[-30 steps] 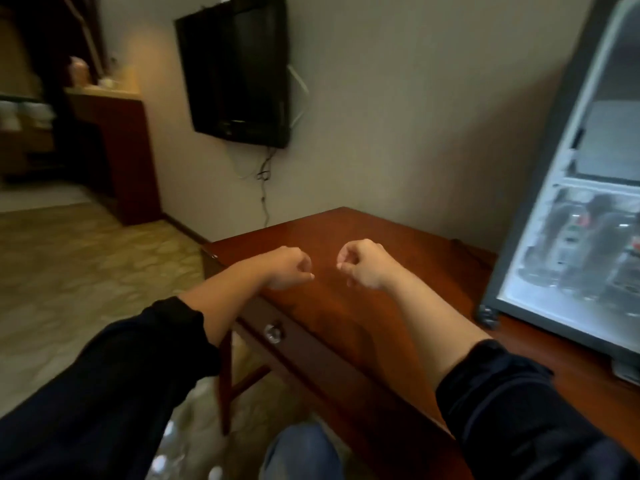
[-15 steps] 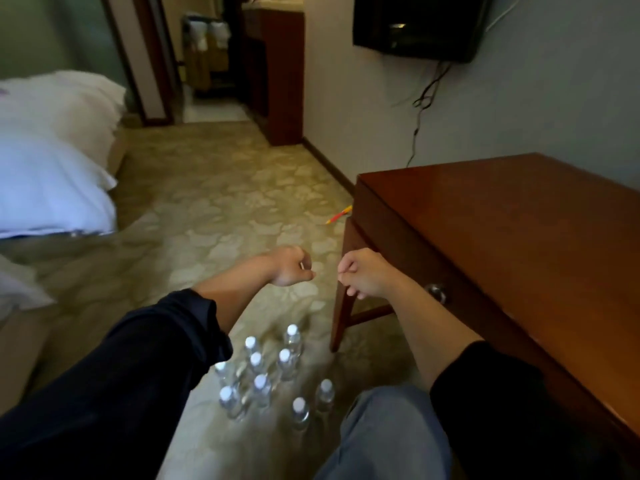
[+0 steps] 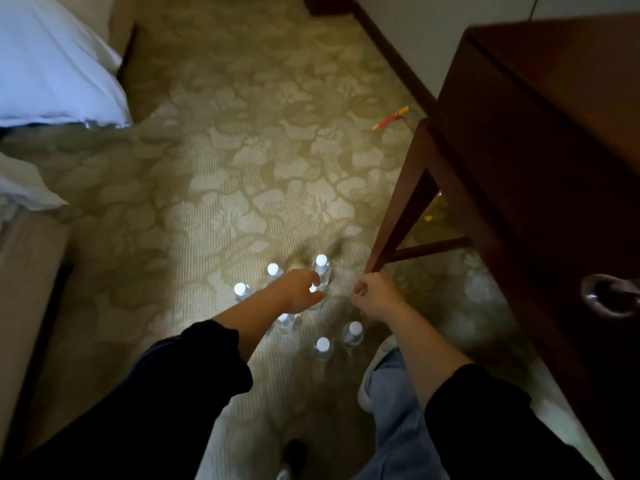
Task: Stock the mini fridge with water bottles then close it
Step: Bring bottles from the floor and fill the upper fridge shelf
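Several clear water bottles with white caps [image 3: 322,344] stand upright in a cluster on the patterned carpet. My left hand [image 3: 298,293] reaches down over the cluster. Its thumb and curled fingers are apart, right against the farthest bottle [image 3: 322,268], and they are not closed round it. My right hand [image 3: 372,296] hangs as a closed fist just right of the bottles, holding nothing. The mini fridge is out of view.
A dark wooden desk [image 3: 540,133] with a metal drawer knob [image 3: 606,295] fills the right side; its leg [image 3: 398,209] comes down close to the bottles. A bed with white linen [image 3: 52,64] is at the left. A red-and-yellow pencil [image 3: 390,118] lies on the carpet.
The view swung left from the desk and fridge and tilted down to the floor. Both hands dropped toward the bottles, and my left fist loosened beside the far bottle.
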Action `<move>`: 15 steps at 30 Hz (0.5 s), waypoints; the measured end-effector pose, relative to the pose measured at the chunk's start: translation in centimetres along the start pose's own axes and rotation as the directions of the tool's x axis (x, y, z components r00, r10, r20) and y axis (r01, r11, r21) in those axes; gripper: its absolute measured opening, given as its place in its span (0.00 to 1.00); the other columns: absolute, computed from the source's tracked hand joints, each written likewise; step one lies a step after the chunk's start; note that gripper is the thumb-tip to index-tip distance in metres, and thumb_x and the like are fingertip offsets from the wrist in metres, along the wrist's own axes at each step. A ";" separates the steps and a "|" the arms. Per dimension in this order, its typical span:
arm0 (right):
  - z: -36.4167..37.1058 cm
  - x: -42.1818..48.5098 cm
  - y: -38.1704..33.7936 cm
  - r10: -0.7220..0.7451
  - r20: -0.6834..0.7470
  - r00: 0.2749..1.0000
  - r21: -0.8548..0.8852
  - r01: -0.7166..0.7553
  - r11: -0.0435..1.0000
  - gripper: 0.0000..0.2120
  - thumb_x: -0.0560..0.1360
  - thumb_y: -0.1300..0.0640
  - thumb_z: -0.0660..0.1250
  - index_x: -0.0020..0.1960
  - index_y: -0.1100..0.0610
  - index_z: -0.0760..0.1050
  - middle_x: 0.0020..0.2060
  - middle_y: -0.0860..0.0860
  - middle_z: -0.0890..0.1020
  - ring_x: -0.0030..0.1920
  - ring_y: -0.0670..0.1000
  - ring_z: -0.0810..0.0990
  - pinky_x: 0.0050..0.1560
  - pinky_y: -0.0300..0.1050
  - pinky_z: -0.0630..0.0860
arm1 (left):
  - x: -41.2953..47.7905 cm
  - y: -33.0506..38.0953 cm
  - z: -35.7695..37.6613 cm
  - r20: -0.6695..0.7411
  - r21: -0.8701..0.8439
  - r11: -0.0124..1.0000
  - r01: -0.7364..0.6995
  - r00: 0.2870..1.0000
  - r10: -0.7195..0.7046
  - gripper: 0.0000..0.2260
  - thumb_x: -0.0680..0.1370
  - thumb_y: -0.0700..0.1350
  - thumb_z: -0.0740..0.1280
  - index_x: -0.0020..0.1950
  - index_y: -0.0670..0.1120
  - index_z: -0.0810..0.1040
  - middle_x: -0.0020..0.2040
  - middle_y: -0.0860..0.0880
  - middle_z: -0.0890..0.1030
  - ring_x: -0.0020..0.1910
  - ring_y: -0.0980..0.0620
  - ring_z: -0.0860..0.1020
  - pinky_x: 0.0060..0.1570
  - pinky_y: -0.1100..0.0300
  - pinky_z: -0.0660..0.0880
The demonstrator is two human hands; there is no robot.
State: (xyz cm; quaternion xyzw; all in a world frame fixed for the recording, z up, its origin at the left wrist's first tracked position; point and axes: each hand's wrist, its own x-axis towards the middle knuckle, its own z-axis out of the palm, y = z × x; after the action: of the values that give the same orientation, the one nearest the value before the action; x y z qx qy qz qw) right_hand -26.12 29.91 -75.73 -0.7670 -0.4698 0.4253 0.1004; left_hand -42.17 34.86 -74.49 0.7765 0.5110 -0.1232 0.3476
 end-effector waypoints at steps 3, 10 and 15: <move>2.2 2.7 2.4 0.100 0.043 0.994 -0.013 -0.099 0.995 0.12 0.76 0.61 0.65 0.56 0.67 0.76 0.53 0.64 0.79 0.47 0.56 0.79 0.53 0.54 0.78 | 3.0 -0.7 2.8 0.052 -0.037 0.999 0.022 0.998 -0.020 0.15 0.79 0.47 0.60 0.62 0.41 0.75 0.60 0.43 0.77 0.59 0.46 0.76 0.56 0.59 0.69; 7.6 8.4 5.8 0.312 0.084 0.946 0.033 -0.316 0.948 0.21 0.78 0.62 0.60 0.70 0.64 0.62 0.67 0.61 0.69 0.66 0.59 0.70 0.59 0.48 0.70 | 8.8 -2.5 7.1 0.149 -0.026 0.997 0.075 0.986 -0.070 0.21 0.80 0.49 0.60 0.71 0.45 0.66 0.71 0.44 0.68 0.69 0.45 0.69 0.65 0.55 0.67; 10.2 10.9 9.1 0.381 -0.041 0.924 -0.071 -0.383 0.921 0.18 0.77 0.60 0.64 0.65 0.63 0.69 0.65 0.60 0.73 0.64 0.60 0.73 0.57 0.50 0.73 | 11.6 -4.7 9.4 0.196 -0.017 0.995 0.102 0.976 -0.097 0.20 0.80 0.49 0.60 0.71 0.46 0.66 0.71 0.44 0.69 0.69 0.45 0.69 0.66 0.53 0.67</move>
State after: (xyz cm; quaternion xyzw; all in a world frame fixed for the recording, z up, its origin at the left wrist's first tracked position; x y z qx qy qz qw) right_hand -25.78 31.27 -93.16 -0.8525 -0.3263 0.4082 -0.0082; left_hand -39.58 37.93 -89.62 0.7294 0.5144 -0.2090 0.3996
